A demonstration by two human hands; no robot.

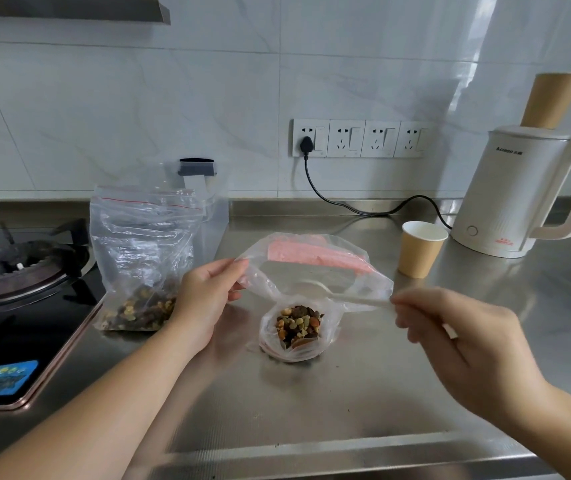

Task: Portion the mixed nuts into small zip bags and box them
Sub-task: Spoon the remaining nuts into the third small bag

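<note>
A: Where's the bag?

B: The small zip bag (297,306) stands at frame centre on the steel counter (346,393), nuts (297,325) pooled in its bottom. My left hand (204,299) pinches the left rim; my right hand (450,341) pinches a white spoon handle (360,300) at the mouth.

A: How will it handle?

B: Thin, limp, slippery film, I'd judge, bottom-heavy. Hold the stiffer zip strip, not the walls. The big supply bag (142,258) sits left of centre.
</note>
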